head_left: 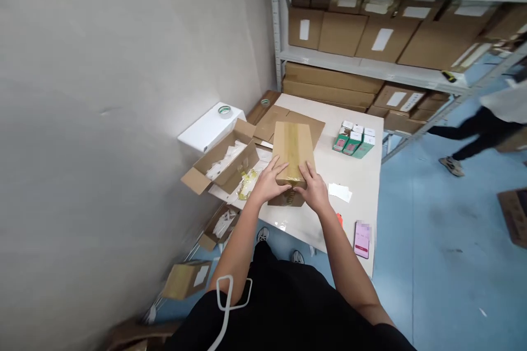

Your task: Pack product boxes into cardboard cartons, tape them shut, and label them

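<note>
A closed brown cardboard box [292,149], sealed with clear tape along its top, lies on the white table [358,175]. My left hand [268,181] rests flat on its near left corner with the fingers spread. My right hand [314,188] presses on its near right corner, fingers laid over the edge. Both hands touch the box's near end, where the tape folds down. Neither hand holds anything else.
An open carton [224,163] with papers sits left of the box. Small green boxes [354,140] stand at the table's far right; a phone [362,239] and white slips [340,192] lie near. Tape rolls [224,111] sit at the back. Shelves [370,27] hold cartons. A person [486,126] walks at right.
</note>
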{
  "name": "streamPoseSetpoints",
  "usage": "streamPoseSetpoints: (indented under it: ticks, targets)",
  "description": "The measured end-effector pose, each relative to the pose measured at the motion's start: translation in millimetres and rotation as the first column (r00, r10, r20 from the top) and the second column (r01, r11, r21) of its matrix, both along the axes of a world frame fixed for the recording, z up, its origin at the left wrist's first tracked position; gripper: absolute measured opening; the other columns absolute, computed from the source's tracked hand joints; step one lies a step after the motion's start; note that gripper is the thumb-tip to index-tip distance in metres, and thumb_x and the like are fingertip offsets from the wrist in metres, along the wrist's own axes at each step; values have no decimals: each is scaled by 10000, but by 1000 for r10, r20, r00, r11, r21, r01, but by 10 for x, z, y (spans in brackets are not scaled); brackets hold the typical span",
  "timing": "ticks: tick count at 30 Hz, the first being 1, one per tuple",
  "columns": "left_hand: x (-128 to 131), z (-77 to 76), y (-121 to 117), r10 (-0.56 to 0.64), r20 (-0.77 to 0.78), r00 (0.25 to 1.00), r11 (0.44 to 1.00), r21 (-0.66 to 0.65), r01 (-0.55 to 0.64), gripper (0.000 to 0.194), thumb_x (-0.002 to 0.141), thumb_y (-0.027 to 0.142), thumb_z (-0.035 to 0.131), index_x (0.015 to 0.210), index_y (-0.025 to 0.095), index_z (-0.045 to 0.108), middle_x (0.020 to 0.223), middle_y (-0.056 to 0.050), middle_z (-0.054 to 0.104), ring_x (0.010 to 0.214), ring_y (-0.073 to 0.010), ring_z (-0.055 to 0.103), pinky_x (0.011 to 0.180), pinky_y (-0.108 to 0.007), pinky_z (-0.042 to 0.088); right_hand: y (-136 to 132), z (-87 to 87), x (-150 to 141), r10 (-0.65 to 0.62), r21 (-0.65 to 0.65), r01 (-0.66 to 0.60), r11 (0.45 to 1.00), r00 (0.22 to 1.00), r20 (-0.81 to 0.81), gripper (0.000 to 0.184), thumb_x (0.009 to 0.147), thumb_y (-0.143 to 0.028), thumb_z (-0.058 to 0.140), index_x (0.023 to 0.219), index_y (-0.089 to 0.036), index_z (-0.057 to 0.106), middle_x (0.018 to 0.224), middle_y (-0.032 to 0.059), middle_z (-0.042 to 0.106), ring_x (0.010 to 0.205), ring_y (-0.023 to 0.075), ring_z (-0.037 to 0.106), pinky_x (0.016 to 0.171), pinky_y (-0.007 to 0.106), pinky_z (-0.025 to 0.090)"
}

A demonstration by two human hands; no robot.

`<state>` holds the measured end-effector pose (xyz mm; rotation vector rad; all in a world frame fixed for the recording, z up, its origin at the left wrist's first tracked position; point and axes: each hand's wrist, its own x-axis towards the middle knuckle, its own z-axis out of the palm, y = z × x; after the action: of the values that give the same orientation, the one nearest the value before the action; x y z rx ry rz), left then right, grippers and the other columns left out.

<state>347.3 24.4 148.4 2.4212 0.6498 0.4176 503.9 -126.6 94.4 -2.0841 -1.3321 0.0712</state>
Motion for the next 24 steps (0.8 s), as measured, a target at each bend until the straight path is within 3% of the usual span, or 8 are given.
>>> streamPoseSetpoints:
  ticks: [6,12,18,24]
  targets:
    - [-376,320,-457,219,151,964,970,71,-231,790,807,372,855,1534,306,554,1739,-55,285,1529,-368,419,1243,-508,407,-49,575,-64,234,57,-243,968,963,135,862,906,-251,739,1661,-358,339,1748,50,265,1376,396,537,1108,599,495]
    - [-1032,623,-808,408,314,857,864,170,-474,747,835,336,842,1523,315,551,1738,-77,290,1535,-348,416,1230,-523,422,94,1059,-548,444,149,-495,856,852,278,842,952,-258,684,1681,-358,274,1759,59,233,1435,393,498,1114,597,494]
    - [-2012,772,-1182,620,349,702,662,247,-707,769,840,340,841,1540,331,522,1740,-97,279,1531,-350,420,1198,-558,446,317,1301,-1435,662,197,-738,645,669,339,824,969,-312,687,1680,-364,274,1753,69,253,1483,400,460,1111,593,513]
    - [-3230,807,-1756,833,318,453,397,227,-889,752,860,373,824,1545,344,514,1740,-94,279,1530,-360,419,1188,-568,449,503,1326,-2742,881,149,-928,340,370,295,870,961,-312,715,1687,-391,242,1759,52,235,1501,394,443,1128,605,502]
